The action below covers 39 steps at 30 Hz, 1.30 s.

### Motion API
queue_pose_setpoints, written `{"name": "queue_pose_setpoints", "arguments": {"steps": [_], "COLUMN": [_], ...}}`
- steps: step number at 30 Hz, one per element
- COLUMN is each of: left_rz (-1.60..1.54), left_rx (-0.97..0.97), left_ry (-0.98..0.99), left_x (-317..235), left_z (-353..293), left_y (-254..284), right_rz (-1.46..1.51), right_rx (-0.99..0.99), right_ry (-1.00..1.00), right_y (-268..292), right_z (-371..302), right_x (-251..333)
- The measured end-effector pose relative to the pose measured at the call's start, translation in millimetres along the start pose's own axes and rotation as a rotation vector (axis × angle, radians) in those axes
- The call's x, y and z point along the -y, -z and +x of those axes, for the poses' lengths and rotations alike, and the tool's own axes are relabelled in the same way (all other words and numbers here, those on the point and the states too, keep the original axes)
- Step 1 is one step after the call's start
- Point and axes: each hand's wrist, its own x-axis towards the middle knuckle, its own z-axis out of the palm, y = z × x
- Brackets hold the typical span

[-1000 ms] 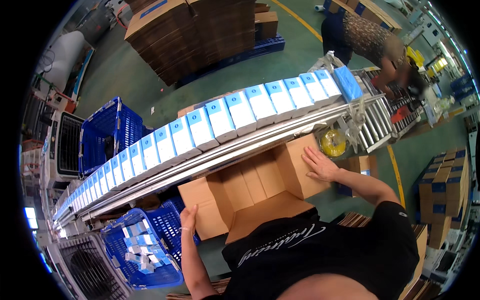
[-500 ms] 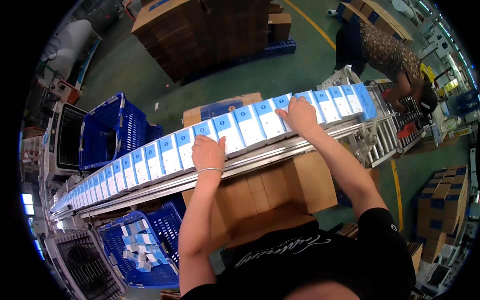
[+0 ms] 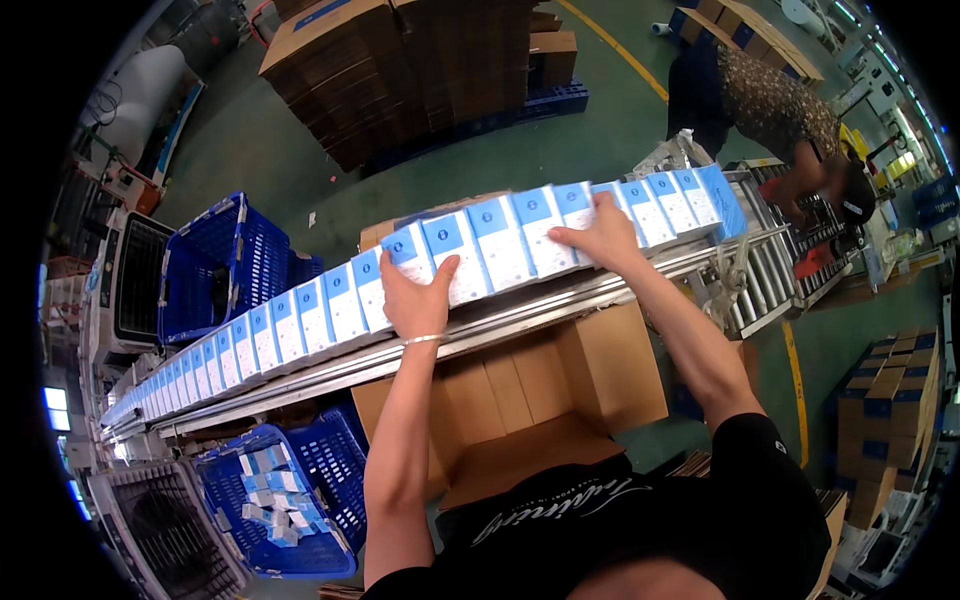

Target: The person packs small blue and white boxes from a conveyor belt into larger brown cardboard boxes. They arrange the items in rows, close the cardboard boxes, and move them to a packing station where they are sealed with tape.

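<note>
A long row of small white-and-blue cartons [image 3: 315, 318] stands side by side along a metal conveyor [image 3: 560, 300] that slants up to the right. Between my hands, a group of several cartons [image 3: 488, 245] sits a little out of line with its neighbours. My left hand [image 3: 418, 298] presses on the group's left end, thumb apart from the fingers. At its right end, my right hand [image 3: 605, 238] clasps the last carton, fingertips hidden behind it. Directly below the conveyor, close to my body, an open cardboard box [image 3: 615, 365] has its flaps spread.
Left of me, one blue basket [image 3: 238, 240] stands beyond the conveyor; another blue basket [image 3: 345, 450] nearer me holds loose cartons. A co-worker [image 3: 780, 100] bends over a roller conveyor [image 3: 752, 285] at right. Cardboard stacks stand on a pallet [image 3: 555, 98] ahead and at far right.
My fingers have gone from resting on the carton tops to gripping both ends of a group. That group has shifted slightly out of the row.
</note>
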Motion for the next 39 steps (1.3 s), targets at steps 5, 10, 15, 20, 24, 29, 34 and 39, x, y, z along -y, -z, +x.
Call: {"name": "queue_pose_setpoints", "arguments": {"steps": [5,10,15,20,24,29,34,39], "left_rz": [-0.231,0.045,0.326,0.119,0.694,0.720,0.399,0.301], "left_rx": [-0.013,0.489,0.859,1.004,1.022,1.091,0.776,0.901], "left_ry": [-0.218,0.072,-0.041,0.176,-0.065,0.149,-0.104,-0.218], "left_x": [-53.8,31.4,223.4,199.0,218.2,223.2,150.6,187.1], "left_z": [-89.5,-160.1,-223.4,-216.4,-201.3,-202.5,-192.2,-160.7], "left_y": [89.7,124.4,-0.5,-22.2,-57.0,-65.5,-107.0,-169.8], "right_rz": [0.258,-0.064,-0.324,-0.282,-1.019,-0.730,-0.822,-0.490], "right_rx": [-0.243,0.522,0.563,0.772,0.724,0.617,0.648,0.875], "right_ry": [0.210,-0.258,-0.197,-0.293,0.266,0.089,0.448,0.459], "right_y": [99.4,48.1,-185.1,-268.6,-260.6,-262.1,-254.8,-271.8], "right_z": [-106.9,-192.6,-253.9,-232.4,-246.6,-217.9,-232.8,-278.4], "right_x": [3.8,-7.5,-135.7,-189.3,-186.8,-165.2,-144.2,-157.3]}}
